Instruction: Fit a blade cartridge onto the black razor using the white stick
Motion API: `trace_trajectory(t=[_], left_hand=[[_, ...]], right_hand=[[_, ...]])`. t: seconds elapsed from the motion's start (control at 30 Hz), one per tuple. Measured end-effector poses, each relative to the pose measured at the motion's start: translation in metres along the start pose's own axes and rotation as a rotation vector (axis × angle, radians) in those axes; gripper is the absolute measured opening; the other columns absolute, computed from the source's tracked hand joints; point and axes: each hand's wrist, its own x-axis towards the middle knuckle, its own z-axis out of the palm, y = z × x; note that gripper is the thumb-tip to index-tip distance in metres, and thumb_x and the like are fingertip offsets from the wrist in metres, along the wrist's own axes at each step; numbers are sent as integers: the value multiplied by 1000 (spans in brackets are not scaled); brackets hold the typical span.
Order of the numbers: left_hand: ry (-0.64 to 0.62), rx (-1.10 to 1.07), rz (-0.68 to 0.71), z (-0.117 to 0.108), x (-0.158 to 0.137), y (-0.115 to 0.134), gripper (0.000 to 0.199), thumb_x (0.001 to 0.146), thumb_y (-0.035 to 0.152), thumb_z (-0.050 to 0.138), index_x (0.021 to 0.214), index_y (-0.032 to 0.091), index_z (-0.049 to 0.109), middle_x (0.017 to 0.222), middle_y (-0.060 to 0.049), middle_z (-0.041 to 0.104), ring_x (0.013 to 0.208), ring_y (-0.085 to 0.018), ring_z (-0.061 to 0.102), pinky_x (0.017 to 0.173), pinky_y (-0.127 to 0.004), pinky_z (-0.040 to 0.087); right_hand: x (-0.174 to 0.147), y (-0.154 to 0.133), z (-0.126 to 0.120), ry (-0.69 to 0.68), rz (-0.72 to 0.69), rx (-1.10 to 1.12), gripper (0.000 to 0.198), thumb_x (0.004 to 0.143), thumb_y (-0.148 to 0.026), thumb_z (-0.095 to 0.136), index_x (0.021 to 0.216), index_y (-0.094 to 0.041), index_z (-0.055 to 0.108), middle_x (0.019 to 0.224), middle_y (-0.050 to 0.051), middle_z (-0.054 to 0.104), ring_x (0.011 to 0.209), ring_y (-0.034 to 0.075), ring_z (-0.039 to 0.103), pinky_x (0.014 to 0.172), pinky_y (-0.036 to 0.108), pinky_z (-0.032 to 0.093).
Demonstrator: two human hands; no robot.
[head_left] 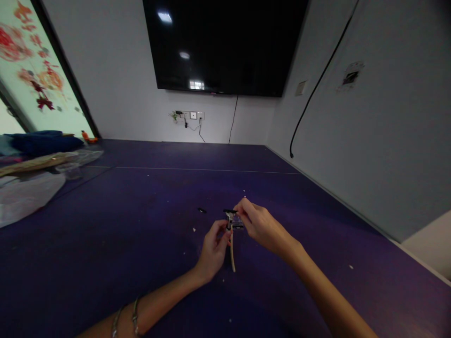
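My left hand [212, 251] is closed in a pinch around a small silver-and-black T-shaped piece [229, 218], too small to name. A thin black bar [229, 211] lies across its top, and the fingertips of my right hand [257, 223] pinch the bar's right end. Below my left fingertips a narrow cream-coloured strip [232, 258] hangs down; where it joins the piece is hidden. Between the hands shows a small clear and dark part [238, 226], its kind unclear. Another small black piece [202, 210] lies on the purple-blue surface [158, 249], left of the hands.
Pale crumbs such as a white scrap [194, 229] dot the surface. Plastic sheeting [28, 195] and folded blue cloth [45, 142] are piled at far left. A black cable [317, 87] hangs on the right wall; a television [225, 47] is mounted on the back wall.
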Motion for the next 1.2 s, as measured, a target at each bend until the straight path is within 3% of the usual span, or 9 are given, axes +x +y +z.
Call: trace_trajectory(t=[0.73,0.87,1.03,1.2], left_hand=[[-13,-79,-37,2,2,6,24,81,36,56,96,17,54,79,-1,54,65,-11,53,58,-23,47],[-67,-64,-46,-2,7,13,30,82,36,55,105,18,56,86,-4,58,72,-14,55,63,-26,48],[-165,0,-10,-9,16,21,23,81,36,56,89,16,65,82,-4,61,72,-16,56,64,-28,47],[-63,24,-50,-15,28,22,19,75,31,62,86,17,65,79,-3,62,72,-16,57,67,-28,45]], right_hand=[[-2,-1,-7,-20,-46,0,12,85,-9,37,86,-20,42,90,6,59,81,16,56,72,29,43],[0,5,-4,6,-39,79,11,87,-10,37,86,-20,42,92,6,60,80,15,57,73,29,45],[3,12,-2,77,-7,191,10,88,-14,39,91,-19,48,92,6,62,83,14,59,74,29,47],[6,19,-6,139,51,251,20,84,-22,49,104,-18,52,100,8,62,86,15,60,72,28,49]])
